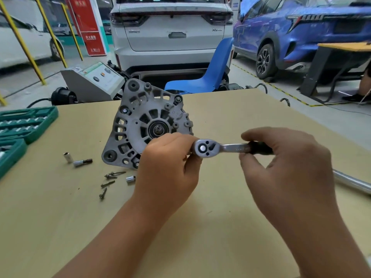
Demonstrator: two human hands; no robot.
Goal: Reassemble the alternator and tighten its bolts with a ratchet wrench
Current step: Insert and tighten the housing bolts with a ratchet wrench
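Both hands hold the ratchet wrench (218,148) level above the table (230,227), just near and right of the alternator (144,125). The left hand (168,167) curls around the wrench's round head from below, thumb and fingers pinching it, while the right hand (285,163) grips the black handle at the other end, fingers wrapped over it. The alternator stands on its edge toward the far middle of the table, its grey ribbed housing and central bearing facing the camera; bolt heads show at its upper left and upper right lugs. On the table near and left of it lie several loose bolts (109,180) and a small socket (130,179), with two more sockets (77,159) further left. A green socket tray (22,125) sits at the left edge. A chrome bar (351,182) lies at the right edge, partly hidden by the right hand. Beyond the table are a blue chair (210,73), a white car (170,31) and a blue car (301,33).
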